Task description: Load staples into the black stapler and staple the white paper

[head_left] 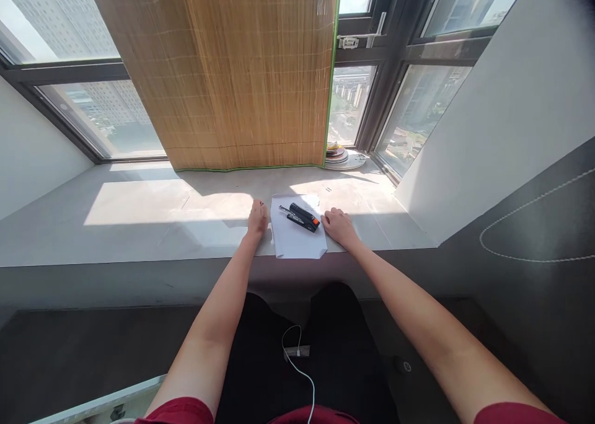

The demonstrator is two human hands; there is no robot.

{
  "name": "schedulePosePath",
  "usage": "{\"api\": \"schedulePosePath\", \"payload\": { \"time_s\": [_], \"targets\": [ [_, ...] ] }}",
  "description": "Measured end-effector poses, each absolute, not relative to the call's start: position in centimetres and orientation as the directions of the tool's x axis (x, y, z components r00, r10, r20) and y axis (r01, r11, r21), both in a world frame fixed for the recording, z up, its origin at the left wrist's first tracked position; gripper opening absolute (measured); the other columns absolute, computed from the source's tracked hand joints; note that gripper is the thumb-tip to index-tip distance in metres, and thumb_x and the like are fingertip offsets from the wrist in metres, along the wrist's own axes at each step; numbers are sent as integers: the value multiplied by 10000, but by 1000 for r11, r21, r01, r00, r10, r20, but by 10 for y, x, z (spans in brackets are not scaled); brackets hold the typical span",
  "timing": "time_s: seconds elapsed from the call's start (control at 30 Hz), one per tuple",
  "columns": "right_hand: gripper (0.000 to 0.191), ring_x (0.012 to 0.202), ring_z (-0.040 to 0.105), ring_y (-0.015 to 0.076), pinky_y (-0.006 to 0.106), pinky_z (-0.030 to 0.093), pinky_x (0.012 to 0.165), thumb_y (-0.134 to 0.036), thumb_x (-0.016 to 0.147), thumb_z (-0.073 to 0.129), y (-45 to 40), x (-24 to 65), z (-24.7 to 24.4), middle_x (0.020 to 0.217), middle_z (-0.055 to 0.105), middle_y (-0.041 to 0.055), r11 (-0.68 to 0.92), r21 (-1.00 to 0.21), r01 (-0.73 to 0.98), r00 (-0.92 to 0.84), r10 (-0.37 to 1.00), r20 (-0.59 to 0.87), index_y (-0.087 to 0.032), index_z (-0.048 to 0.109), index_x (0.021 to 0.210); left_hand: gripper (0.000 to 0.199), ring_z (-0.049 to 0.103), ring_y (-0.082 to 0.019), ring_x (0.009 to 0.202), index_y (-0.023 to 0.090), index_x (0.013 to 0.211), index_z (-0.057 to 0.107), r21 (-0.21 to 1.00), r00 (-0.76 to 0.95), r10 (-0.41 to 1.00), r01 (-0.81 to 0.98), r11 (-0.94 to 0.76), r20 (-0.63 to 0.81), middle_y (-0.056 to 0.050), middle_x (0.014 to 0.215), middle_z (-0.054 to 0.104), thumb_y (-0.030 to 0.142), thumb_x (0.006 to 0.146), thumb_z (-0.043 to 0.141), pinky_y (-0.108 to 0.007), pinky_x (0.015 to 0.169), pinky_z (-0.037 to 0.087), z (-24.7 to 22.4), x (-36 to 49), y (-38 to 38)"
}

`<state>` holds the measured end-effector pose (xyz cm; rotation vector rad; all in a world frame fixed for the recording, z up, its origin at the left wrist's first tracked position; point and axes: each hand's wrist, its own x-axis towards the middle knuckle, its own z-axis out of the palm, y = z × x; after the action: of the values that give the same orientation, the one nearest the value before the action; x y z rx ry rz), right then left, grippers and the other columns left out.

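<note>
A black stapler [303, 218] with an orange patch at one end lies on a sheet of white paper [297, 245], its long parts spread apart. The paper rests on the pale window sill near the front edge. Left of the sheet, my left hand [258, 217] stands on its side on the sill, fingers curled into a fist; nothing shows in it. My right hand [339, 225] lies palm down at the paper's right edge, close to the stapler's orange end. Its fingers are loosely bent and apart, with nothing seen in them. Neither hand touches the stapler.
A bamboo blind [251, 70] hangs down to the sill behind the paper. Stacked plates [346, 159] sit in the back right corner by the window frame. A white cable [302, 374] runs over my lap, and a beaded cord [483, 238] hangs at right.
</note>
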<state>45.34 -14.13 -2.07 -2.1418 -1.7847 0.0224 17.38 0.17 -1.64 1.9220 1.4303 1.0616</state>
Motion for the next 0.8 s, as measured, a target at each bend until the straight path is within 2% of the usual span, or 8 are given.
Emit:
{"api": "schedulePosePath", "payload": {
  "time_s": [0.07, 0.17, 0.27, 0.33, 0.4, 0.6, 0.8],
  "targets": [
    [372, 997, 599, 274, 404, 442, 899, -344, 1121, 392, -140, 455, -21, 974, 682, 111, -118, -340, 933, 207, 948, 241, -241, 573, 814, 182, 583, -226, 893, 266, 934, 477, 781, 223, 908, 464, -419, 354, -48, 950, 607, 183, 1076, 398, -361, 820, 493, -18, 171, 1],
    [374, 913, 596, 251, 386, 479, 857, -383, 1120, 392, -137, 451, -19, 904, 669, 78, -5, -526, 851, 215, 916, 338, -251, 574, 822, 173, 594, -221, 910, 256, 955, 506, 782, 288, 866, 378, -496, 410, -48, 941, 612, 219, 1091, 405, -356, 851, 512, -20, 168, 0],
    [270, 961, 636, 247, 389, 541, 887, -503, 1050, 593, -131, 438, -19, 1067, 716, 82, 188, -658, 729, 140, 901, 411, -245, 673, 1062, 95, 615, -209, 910, 231, 1046, 589, 774, 340, 838, 341, -533, 427, -53, 990, 651, 241, 1072, 498, -348, 853, 526, -20, 167, -2],
    [430, 1078, 663, 275, 422, 565, 961, -502, 932, 768, -129, 428, -22, 1221, 721, 111, 261, -667, 698, 60, 907, 417, -236, 679, 1259, 83, 621, -196, 900, 218, 1089, 656, 736, 433, 787, 330, -591, 438, -57, 1044, 668, 254, 1042, 598, -332, 821, 531, -20, 167, -3],
    [523, 1139, 675, 297, 458, 569, 1011, -428, 884, 807, -128, 421, -26, 1264, 727, 128, 246, -673, 698, 51, 920, 388, -228, 673, 1348, 92, 632, -194, 914, 215, 1085, 716, 688, 516, 725, 314, -655, 456, -66, 1073, 672, 263, 1024, 668, -320, 791, 534, -21, 168, -5],
    [409, 1113, 706, 308, 500, 574, 1040, -266, 879, 700, -132, 427, -35, 1201, 769, 106, 183, -694, 696, 130, 919, 372, -240, 743, 1284, 85, 673, -246, 1071, 206, 1057, 801, 609, 562, 622, 244, -755, 545, -91, 1078, 696, 231, 992, 751, -415, 984, 565, -23, 169, -6],
    [438, 1124, 693, 317, 508, 575, 1049, -276, 868, 698, -131, 428, -35, 1203, 762, 113, 174, -698, 694, 129, 925, 358, -240, 737, 1303, 103, 684, -251, 1043, 218, 1045, 848, 623, 634, 611, 250, -741, 473, -98, 1075, 725, 237, 972, 777, -426, 985, 570, -32, 172, -1]
  ]
}}
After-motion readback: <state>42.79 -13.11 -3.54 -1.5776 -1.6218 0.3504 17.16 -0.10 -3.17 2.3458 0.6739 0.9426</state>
